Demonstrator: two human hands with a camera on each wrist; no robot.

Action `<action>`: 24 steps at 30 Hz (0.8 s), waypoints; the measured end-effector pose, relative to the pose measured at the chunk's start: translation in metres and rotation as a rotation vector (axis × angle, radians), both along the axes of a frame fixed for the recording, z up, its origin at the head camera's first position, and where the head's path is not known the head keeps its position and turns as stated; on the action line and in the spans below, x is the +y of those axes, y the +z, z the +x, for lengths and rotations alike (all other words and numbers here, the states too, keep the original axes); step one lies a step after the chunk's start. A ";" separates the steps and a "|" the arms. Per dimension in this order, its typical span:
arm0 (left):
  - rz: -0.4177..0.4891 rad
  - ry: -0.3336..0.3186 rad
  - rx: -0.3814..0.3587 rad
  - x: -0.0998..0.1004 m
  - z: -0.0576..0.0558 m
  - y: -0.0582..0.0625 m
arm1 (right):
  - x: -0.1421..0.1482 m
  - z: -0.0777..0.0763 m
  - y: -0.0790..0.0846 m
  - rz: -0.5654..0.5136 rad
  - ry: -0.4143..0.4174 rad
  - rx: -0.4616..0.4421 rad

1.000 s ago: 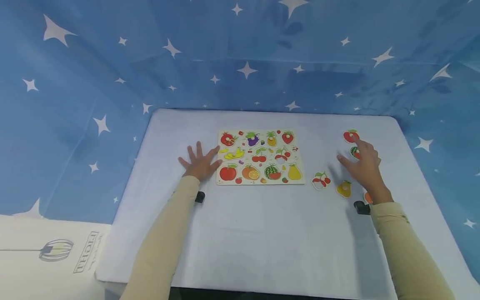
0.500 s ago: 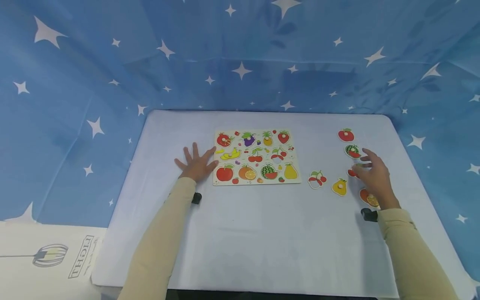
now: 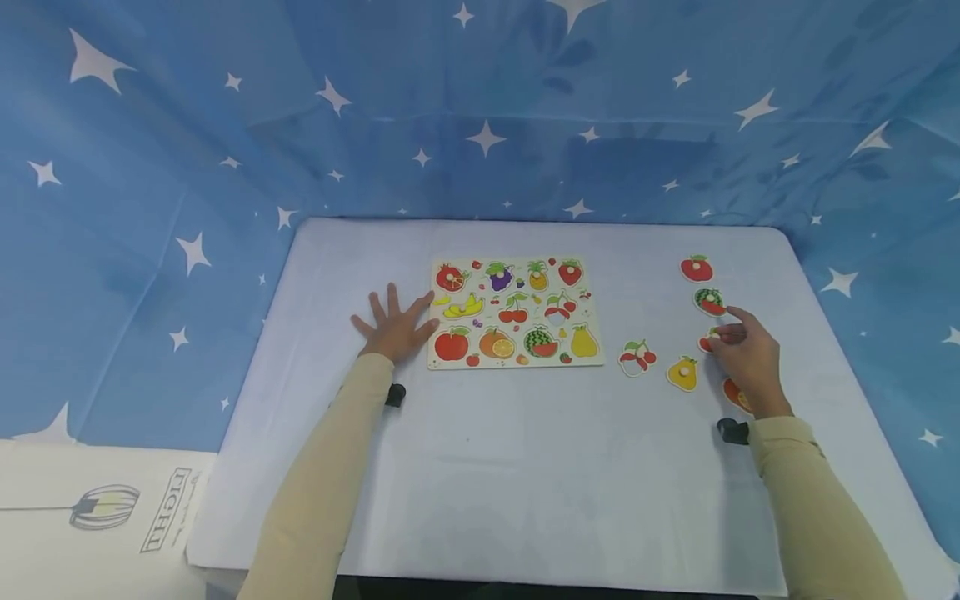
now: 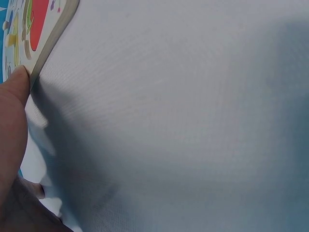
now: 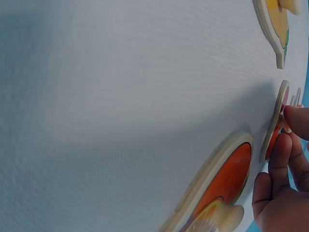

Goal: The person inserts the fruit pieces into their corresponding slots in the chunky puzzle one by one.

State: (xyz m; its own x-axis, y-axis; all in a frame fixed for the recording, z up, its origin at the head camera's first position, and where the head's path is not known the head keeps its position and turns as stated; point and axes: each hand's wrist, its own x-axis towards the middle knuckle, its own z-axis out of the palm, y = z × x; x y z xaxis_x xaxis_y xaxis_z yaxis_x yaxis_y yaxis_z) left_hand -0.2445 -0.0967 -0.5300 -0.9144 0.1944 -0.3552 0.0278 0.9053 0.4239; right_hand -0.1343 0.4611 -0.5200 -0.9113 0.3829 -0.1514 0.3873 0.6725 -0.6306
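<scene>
Pinching the small knob of a red fruit piece, the right hand makes its grip with thumb and fingertips, over the right part of the tabletop. Whether the piece is lifted, I cannot tell. For doing this well, I think the hold should stay centred on the knob and the lift should go straight up, so that the piece does not tip. The orange piece lies just beside the wrist; better not to brush it.

The left hand has its grip relaxed, with fingers spread and the thumb touching the edge of the fruit board. Such light contact should be enough for steadying it.

The board serves as container, with shaped places. The upper row and the bananas seem filled; the lower row looks like bare places. Loose on the tabletop lie the pear piece, watermelon piece, apple piece and, nearest to the board, the cherry piece.
</scene>
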 end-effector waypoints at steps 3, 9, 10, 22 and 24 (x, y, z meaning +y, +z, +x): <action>-0.008 0.000 0.001 -0.001 -0.002 -0.001 | -0.001 -0.003 -0.001 -0.006 -0.022 -0.007; -0.005 0.009 0.001 -0.002 -0.003 -0.002 | -0.002 -0.006 0.001 0.002 -0.032 -0.029; -0.007 0.008 0.000 -0.001 -0.003 -0.003 | -0.003 -0.007 0.001 0.005 -0.032 -0.032; -0.040 0.011 -0.009 0.001 0.000 0.002 | -0.038 -0.024 0.016 0.009 0.053 0.089; -0.039 0.011 -0.004 0.002 0.000 0.003 | -0.045 -0.029 0.018 0.004 0.059 0.101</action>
State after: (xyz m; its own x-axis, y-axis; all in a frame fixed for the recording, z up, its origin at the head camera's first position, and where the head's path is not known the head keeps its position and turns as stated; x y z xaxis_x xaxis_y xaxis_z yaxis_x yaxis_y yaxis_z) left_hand -0.2447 -0.0947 -0.5274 -0.9149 0.1704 -0.3659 0.0162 0.9213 0.3886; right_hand -0.1630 0.4157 -0.5023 -0.9427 0.3288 -0.0562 0.2817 0.6949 -0.6616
